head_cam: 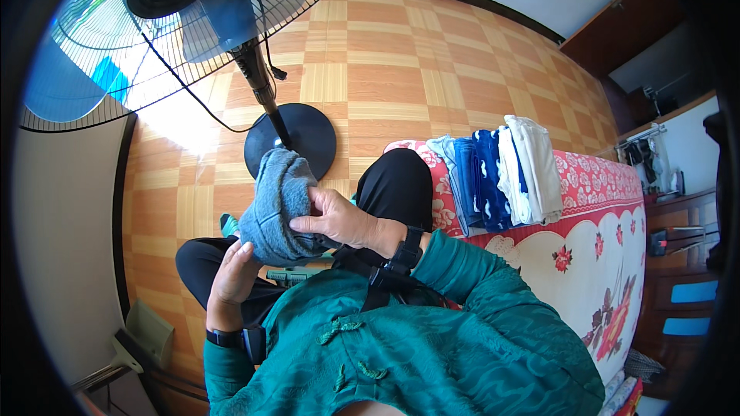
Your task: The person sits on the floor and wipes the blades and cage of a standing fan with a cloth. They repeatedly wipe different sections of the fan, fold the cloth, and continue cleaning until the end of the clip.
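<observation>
A bunched blue-grey fleece garment (280, 208) with visible seams is held up in front of my lap; its exact kind cannot be told. My right hand (347, 222) pinches its right edge, with the thumb on the near face and the fingers partly tucked inside the cloth. At the lower left, my left hand (234, 274) holds the garment, its fingertips against the fabric. On the bed to my right stands a row of folded clothes (491, 176), in light blue, denim blue, navy with white figures, white and cream.
A black pedestal fan (266, 92) stands close ahead, its wire cage reaching over the upper left. The bed (569, 237) has a red and white floral cover. A dustpan (149, 332) rests by the left wall. Wood-patterned flooring (387, 81) stretches ahead.
</observation>
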The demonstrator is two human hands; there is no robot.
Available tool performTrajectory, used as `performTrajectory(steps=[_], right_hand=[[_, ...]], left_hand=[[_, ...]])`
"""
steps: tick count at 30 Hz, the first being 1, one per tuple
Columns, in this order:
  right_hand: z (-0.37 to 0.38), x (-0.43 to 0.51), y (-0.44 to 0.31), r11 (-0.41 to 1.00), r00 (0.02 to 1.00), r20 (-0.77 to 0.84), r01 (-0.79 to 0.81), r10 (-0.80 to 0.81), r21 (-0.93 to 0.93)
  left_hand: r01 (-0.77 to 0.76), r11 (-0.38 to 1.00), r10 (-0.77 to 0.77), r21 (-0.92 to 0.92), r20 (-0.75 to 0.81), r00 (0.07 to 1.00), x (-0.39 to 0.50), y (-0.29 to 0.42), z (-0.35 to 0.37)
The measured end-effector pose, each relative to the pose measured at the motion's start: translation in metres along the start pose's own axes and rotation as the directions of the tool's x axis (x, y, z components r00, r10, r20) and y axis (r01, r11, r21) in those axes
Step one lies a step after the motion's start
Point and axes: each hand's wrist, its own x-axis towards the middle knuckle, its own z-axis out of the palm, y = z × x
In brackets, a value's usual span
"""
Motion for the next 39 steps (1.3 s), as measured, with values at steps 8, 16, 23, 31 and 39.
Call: performTrajectory(steps=[8,16,23,31,39], right_hand=[[0.002,0.006,0.001,0.843,0.987,0.149,0.134,-0.065,-0.521],[-0.007,0.005,0.01,0.706,0.998,0.05,0.053,-0.025,-0.706],[-0.013,0.013,0.017,0.677,0.998,0.041,0.061,-0.046,-0.734],[-0.011,0.034,0.028,0.991,0.999,0.016,-0.025,0.028,-0.133],[-0.022,0.032,0.061,0.937,0.978,-0.052,-0.21,0.204,-0.279]], left_hand=[[0.013,0.992,-0.024,-0.124,-0.084,0.996,0.013,-0.008,0.0],[0.051,0.998,-0.043,0.034,-0.185,0.982,0.022,-0.011,-0.002],[0.082,0.996,-0.088,-0.038,-0.18,0.98,0.031,-0.008,-0.009],[0.098,0.992,-0.095,0.077,-0.038,0.995,0.034,-0.014,-0.012],[-0.016,0.934,-0.12,-0.356,-0.356,0.927,0.035,-0.026,-0.057]])
